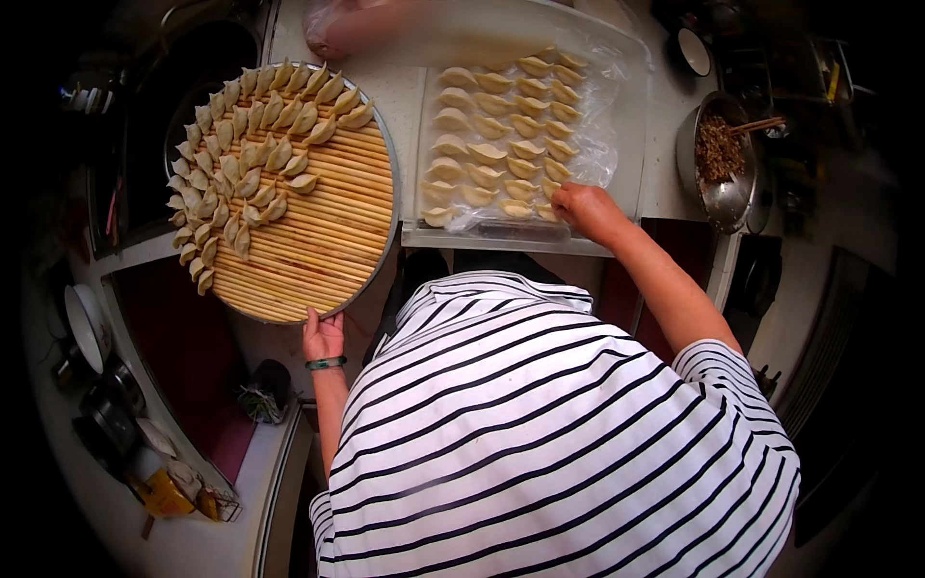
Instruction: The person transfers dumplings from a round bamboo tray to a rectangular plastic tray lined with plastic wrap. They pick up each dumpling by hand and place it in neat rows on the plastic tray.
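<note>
My left hand grips the near rim of a round tray with a bamboo-slat surface, thumb on top. Rows of folded dumplings curve along its far and left sides. To the right, a flat translucent plastic tray is lined with clear plastic film. Several columns of raw dumplings lie on the film. My right hand is at the near right end of these columns, its fingertips pinched on a dumpling. The fingers partly hide that dumpling.
A metal bowl of minced filling with wooden chopsticks stands at the right, near a small white bowl. A dark sink lies behind the round tray. Pans and bowls crowd the left counter.
</note>
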Tool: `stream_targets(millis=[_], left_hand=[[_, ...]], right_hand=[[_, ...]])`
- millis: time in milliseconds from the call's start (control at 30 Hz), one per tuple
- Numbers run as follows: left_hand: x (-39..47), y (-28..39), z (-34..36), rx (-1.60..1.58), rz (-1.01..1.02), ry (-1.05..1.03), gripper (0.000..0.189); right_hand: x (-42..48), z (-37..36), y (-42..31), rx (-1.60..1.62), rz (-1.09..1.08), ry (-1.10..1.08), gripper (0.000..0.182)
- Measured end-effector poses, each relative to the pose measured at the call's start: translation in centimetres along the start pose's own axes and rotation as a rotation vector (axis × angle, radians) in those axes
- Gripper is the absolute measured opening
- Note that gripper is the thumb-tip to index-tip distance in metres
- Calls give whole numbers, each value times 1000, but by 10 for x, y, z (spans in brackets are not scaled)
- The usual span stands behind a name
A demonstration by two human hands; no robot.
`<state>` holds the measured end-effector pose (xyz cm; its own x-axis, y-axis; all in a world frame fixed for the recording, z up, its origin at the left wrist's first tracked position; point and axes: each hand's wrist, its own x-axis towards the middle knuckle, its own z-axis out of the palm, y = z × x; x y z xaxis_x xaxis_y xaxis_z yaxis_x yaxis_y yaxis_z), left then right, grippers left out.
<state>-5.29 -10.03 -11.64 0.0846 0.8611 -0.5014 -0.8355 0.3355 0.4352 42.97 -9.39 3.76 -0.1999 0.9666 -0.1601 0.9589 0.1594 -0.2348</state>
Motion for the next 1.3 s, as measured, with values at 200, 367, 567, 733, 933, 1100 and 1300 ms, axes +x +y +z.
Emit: stream_targets(millis=[200, 367, 567, 733, 933, 1100, 1300], left_hand=[[-1, 1, 0, -4, -7, 16, 32], [1, 2, 1, -15, -11, 13, 32], [-4, -2, -4, -51, 18, 31, 30], [0, -6, 9, -62, 44, 38, 27], [-7, -3, 14, -46, 68, 44, 27], [-7, -4, 14, -42, 87, 32, 26], [-6, -5, 21, -65, 76, 27, 26]], right_hand=[[-1, -20, -6, 126, 65, 55, 7], [-3, -15, 1, 68, 71, -40, 9], [36, -78, -28, 194, 48, 215, 9], [103, -105, -92, 239, -171, 312, 8], [210, -61, -167, 162, -464, 285, 6], [256, -31, -194, 1, -506, 414, 4], [266, -13, -201, -91, -490, 365, 6]])
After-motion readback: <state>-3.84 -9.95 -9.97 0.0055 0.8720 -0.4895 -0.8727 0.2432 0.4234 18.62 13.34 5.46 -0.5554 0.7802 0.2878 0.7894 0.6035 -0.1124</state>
